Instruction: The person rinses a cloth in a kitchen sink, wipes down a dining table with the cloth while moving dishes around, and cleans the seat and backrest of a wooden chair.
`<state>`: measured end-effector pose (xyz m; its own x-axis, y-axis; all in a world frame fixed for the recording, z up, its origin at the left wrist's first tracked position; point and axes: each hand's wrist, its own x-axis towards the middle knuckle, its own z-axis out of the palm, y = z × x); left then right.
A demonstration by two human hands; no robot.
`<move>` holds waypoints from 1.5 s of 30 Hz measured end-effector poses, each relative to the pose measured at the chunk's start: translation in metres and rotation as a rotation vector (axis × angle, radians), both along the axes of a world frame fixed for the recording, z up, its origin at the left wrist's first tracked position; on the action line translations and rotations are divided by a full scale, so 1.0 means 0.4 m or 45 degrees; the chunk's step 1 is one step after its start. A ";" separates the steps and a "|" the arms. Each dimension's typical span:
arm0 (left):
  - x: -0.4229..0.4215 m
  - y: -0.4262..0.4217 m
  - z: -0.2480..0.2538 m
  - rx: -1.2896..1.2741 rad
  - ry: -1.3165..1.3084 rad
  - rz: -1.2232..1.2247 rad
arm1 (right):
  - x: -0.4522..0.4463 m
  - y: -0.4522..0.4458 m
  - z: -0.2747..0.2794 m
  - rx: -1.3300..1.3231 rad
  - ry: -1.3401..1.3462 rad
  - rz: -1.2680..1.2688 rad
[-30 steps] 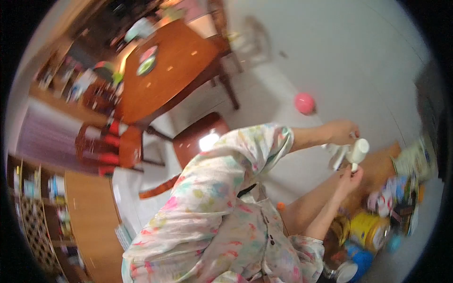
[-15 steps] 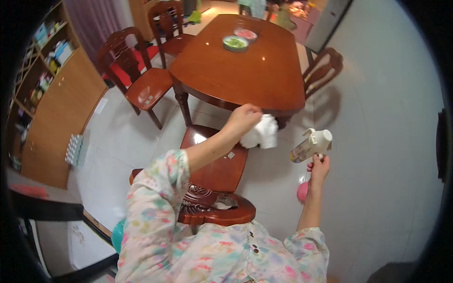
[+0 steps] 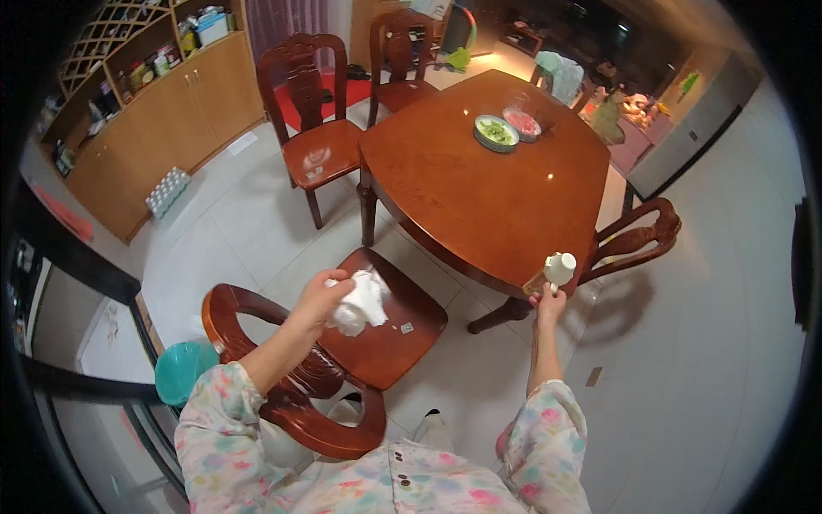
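Note:
My left hand is closed on a crumpled white tissue, which hangs over the seat of the nearest wooden chair. Out to the other side, my right hand grips a water bottle with a cream lid, its fingers around the handle. The bottle is tilted and appears in front of the near right corner of the wooden table; whether it touches the table I cannot tell. Much of its body is hidden from this angle.
Dishes of green food and pink food stand on the table. More chairs flank it. A teal basin is at the left, with egg trays by the cabinet.
My view has swung, so the table now appears further right. My left hand has moved left with the tissue to over the chair seat. The bottle now appears against the table's near corner.

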<state>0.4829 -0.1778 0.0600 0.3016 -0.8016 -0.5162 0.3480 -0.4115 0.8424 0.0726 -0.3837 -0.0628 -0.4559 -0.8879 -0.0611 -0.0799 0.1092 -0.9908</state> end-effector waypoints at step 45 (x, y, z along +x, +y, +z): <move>-0.771 -0.760 -0.467 -0.094 -1.742 0.174 | 0.087 -0.559 -0.111 -0.343 0.264 1.791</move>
<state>0.1745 -0.4816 -0.1269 0.6078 -0.7373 0.2951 -0.7348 -0.3812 0.5610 0.1072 -0.6074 -0.1073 0.8082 -0.5733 0.1344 -0.1042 -0.3638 -0.9256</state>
